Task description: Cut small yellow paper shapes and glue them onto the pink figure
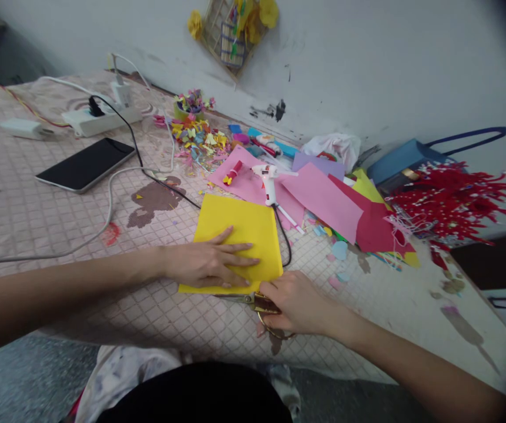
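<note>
Yellow paper (239,220) lies on the quilted tablecloth near the front edge. My left hand (208,262) rests flat on it with the fingers spread, pressing the sheet down. Closed around the handles of gold-handled scissors (265,304) is my right hand (294,302), at the sheet's lower right corner. The scissor blades point left along the paper's bottom edge, partly under it.
A white glue gun (269,182) lies on pink paper (246,161) behind the yellow sheet. Coloured sheets and red beaded strands (451,200) are at the right. A tablet (87,164), cables and a power strip (103,119) occupy the left. Paper scraps (200,141) lie at the back.
</note>
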`<state>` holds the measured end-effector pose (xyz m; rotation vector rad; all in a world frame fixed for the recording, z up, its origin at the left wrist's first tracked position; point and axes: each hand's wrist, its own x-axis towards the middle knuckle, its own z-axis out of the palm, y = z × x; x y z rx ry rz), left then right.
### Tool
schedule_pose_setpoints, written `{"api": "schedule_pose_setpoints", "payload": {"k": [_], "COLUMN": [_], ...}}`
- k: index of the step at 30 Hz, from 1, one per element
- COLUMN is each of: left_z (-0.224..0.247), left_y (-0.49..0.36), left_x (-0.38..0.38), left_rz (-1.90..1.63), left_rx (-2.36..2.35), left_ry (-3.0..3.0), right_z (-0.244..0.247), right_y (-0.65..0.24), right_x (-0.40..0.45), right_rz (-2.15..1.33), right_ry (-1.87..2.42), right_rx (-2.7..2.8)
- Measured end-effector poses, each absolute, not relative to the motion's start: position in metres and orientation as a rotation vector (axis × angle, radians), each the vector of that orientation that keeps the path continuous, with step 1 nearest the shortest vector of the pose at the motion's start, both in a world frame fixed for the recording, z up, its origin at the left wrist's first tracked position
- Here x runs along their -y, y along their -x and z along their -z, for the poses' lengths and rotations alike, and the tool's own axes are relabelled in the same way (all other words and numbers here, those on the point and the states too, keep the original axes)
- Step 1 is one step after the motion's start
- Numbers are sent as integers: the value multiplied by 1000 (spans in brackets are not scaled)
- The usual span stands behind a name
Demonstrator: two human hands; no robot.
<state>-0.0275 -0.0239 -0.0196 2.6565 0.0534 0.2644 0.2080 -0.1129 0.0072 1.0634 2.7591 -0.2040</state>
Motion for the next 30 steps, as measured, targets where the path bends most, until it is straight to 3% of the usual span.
{"api": "schedule_pose_setpoints", "payload": {"k": [30], "left_z": [19], "left_y": [28], "left_x": [23], "left_rz": [-149], "left_rx": [-46], "left_ry": [-2752], "right_z": [-9], "right_y": [-193], "right_x": [115], "right_rz": [182], "right_ry": [-1091], "right_rx": [-2728]}}
